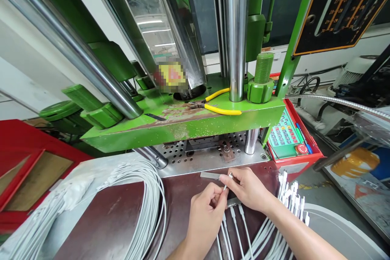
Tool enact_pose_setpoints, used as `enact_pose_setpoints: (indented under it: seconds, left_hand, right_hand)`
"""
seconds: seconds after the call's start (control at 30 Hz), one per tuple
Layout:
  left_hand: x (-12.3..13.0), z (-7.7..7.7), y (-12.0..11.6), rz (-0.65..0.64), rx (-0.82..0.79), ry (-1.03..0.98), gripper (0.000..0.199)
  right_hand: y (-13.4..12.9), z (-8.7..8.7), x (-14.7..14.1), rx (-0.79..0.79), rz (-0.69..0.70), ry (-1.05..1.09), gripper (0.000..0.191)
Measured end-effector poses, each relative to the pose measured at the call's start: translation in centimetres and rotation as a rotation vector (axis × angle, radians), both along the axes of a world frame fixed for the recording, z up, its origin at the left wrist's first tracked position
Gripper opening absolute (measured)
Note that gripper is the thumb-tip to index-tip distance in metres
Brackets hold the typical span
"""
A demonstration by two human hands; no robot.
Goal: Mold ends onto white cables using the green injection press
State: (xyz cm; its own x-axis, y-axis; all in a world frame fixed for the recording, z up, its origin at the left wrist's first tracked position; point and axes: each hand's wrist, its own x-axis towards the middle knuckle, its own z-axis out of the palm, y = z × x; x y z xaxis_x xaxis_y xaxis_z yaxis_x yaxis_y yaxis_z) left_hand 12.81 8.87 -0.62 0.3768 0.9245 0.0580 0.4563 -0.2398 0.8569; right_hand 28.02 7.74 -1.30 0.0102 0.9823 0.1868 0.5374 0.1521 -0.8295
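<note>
1. I count the clock from the two hands, with 12 o'clock pointing away from the person.
2. The left hand (210,205) pinches a white cable end (225,187); the right hand (248,187) grasps the same piece near its metal connector tip (230,175). So it is held up between both hands, above the brown tabletop (176,195).
3. In my judgement, the step is preparing or aligning this connector. The next move seems to call for a steady pinch and careful turning of the tip.
4. At 5 o'clock, just beside the hands, a small metal block (234,202) meets several white cables (234,213). The hands partly hide it; I cannot tell how firmly these cables sit.
5. At 10 o'clock, a flat strip (210,175) lies near the right hand.
6. At 9 o'clock is a cable coil (149,211). At 3 o'clock, a bundle of white plugs (295,189) is near the right forearm (295,223) and could catch it.
7. At 12 o'clock, yellow-handled pliers (224,110) rest on the green press crossbeam (183,130), which limits access to the perforated steel plate (179,161) below.
8. At 2 o'clock I notice the control panel (284,134) with its red button (301,149).
</note>
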Motion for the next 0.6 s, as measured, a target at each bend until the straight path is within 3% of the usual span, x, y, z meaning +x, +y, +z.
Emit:
enact_pose_setpoints:
  seconds: [0.2, 0.37, 0.6]
  left_hand:
    - [-0.04, -0.18, -0.04, 0.001, -0.012, -0.007, 0.026]
    - [-0.07, -0.12, -0.06, 0.000, -0.010, 0.014, 0.029]
    - [0.01, 0.02, 0.07, 0.000, -0.033, -0.011, 0.028]
  right_hand:
    - [-0.13, 0.12, 0.21, -0.034, 0.034, 0.143, 0.054]
    - [-0.05, 0.10, 0.19, -0.012, 0.039, 0.034, 0.048]
    - [-0.10, 0.20, 0.28, -0.028, 0.042, 0.064, 0.050]
